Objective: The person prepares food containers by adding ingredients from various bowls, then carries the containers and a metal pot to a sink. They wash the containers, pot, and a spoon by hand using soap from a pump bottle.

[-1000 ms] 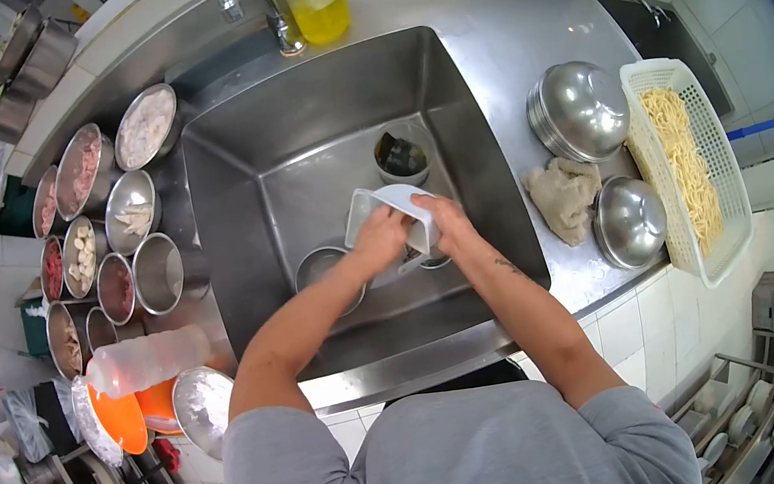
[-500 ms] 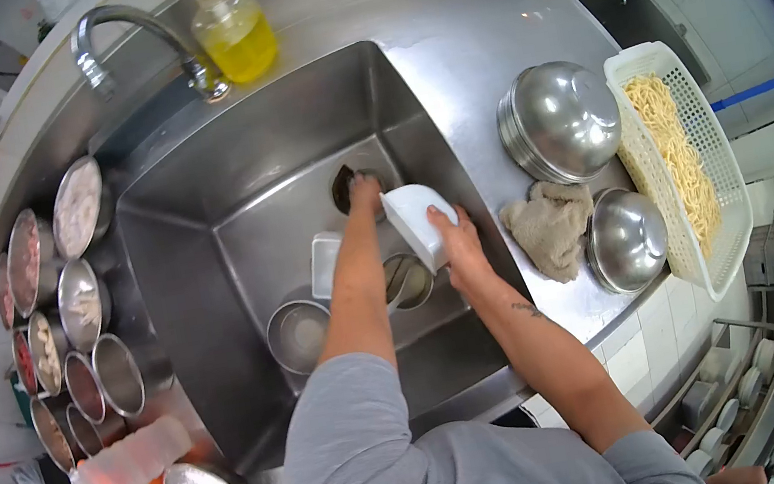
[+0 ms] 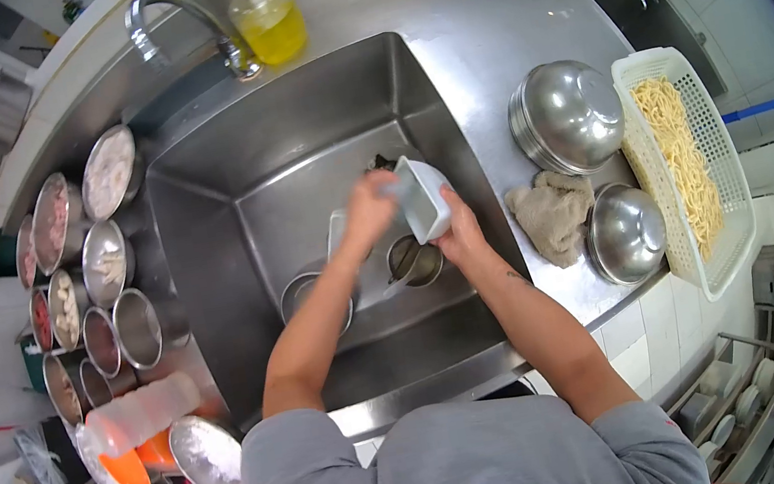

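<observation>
A white rectangular container (image 3: 430,193) is tilted over the sink (image 3: 295,170), its opening turned toward my left hand. My right hand (image 3: 459,230) grips it by the lower right side. Right at its rim is my left hand (image 3: 372,209), blurred by motion, so I cannot tell whether its fingers hold anything. Behind that hand shows the dark drain (image 3: 381,162). On the sink floor below are a small round metal pot (image 3: 423,262) with a handled utensil in it, a metal bowl (image 3: 299,296) and another white container (image 3: 336,228), the last two partly hidden by my left arm.
A faucet (image 3: 238,53) and a yellow soap bottle (image 3: 274,27) stand behind the sink. On the right counter lie a rag (image 3: 553,218), upturned metal bowls (image 3: 570,117) and a white basket (image 3: 726,158) of noodles. Metal containers of ingredients (image 3: 110,174) crowd the left side.
My left hand has come up from the drain to the white container's rim. My right hand has turned the container so its inside shows. The view has shifted slightly.
</observation>
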`<act>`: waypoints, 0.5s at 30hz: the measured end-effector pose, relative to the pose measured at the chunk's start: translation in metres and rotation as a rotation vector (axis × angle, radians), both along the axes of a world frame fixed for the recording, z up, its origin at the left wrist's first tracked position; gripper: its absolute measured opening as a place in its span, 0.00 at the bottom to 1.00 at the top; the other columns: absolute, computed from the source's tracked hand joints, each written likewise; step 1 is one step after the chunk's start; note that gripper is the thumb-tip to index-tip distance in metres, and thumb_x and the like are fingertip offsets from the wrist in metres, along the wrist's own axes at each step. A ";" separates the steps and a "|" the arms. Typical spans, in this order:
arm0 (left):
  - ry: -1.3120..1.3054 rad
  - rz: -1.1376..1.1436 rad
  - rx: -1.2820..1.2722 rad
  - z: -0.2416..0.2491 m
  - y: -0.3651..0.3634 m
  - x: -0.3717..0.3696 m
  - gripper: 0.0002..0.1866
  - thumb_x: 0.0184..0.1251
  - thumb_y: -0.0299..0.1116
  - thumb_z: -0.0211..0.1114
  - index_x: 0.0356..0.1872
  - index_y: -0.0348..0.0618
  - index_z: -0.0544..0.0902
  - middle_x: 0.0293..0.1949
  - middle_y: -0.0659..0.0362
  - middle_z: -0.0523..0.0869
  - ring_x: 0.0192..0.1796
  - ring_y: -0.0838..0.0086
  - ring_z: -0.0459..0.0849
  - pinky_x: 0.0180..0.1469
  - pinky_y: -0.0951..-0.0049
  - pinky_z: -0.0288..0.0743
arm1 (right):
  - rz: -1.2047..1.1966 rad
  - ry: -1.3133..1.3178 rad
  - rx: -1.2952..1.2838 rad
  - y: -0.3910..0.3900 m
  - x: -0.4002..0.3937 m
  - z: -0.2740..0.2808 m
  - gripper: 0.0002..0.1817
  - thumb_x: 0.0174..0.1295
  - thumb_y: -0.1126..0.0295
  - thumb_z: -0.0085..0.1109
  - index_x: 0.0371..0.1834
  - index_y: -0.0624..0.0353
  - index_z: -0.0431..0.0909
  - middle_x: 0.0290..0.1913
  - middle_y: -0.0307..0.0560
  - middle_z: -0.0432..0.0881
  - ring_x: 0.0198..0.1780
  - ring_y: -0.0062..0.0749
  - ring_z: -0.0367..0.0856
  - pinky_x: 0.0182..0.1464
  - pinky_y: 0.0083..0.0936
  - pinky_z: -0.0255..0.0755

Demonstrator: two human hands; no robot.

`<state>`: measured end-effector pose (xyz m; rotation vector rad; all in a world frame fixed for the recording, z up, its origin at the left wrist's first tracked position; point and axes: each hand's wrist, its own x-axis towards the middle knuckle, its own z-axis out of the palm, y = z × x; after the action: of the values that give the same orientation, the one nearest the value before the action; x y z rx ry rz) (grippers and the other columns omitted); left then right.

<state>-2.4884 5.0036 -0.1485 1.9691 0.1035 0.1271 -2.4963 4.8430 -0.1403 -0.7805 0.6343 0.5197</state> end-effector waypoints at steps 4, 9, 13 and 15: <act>-0.335 -0.360 0.553 -0.011 -0.028 -0.053 0.18 0.43 0.21 0.55 0.40 0.35 0.80 0.42 0.44 0.82 0.46 0.52 0.79 0.48 0.60 0.72 | 0.055 -0.107 0.019 0.017 0.001 -0.036 0.24 0.55 0.64 0.61 0.53 0.64 0.71 0.49 0.52 0.77 0.48 0.40 0.76 0.49 0.36 0.71; 0.241 -0.188 0.034 0.031 -0.024 -0.044 0.18 0.47 0.26 0.59 0.43 0.34 0.77 0.47 0.39 0.77 0.55 0.50 0.74 0.57 0.58 0.66 | 0.050 -0.187 -0.293 0.044 -0.009 -0.011 0.21 0.51 0.72 0.61 0.49 0.69 0.73 0.43 0.52 0.79 0.43 0.35 0.78 0.46 0.31 0.71; -0.236 -0.338 0.304 -0.020 -0.030 -0.078 0.26 0.45 0.25 0.58 0.52 0.34 0.72 0.50 0.41 0.76 0.57 0.48 0.71 0.60 0.57 0.63 | 0.104 -0.190 -0.262 0.028 -0.006 -0.028 0.19 0.49 0.69 0.63 0.44 0.67 0.77 0.40 0.51 0.80 0.40 0.37 0.79 0.43 0.32 0.71; -0.189 -0.414 0.572 -0.018 -0.013 -0.097 0.28 0.43 0.23 0.59 0.52 0.33 0.71 0.51 0.42 0.75 0.57 0.48 0.70 0.61 0.57 0.62 | 0.186 -0.154 -0.330 0.030 -0.019 -0.038 0.19 0.49 0.68 0.64 0.43 0.67 0.77 0.39 0.51 0.80 0.39 0.36 0.79 0.42 0.31 0.72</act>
<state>-2.5849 4.9910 -0.1667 2.4859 -0.5144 0.0738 -2.5156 4.8726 -0.1785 -1.1882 0.5123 0.5249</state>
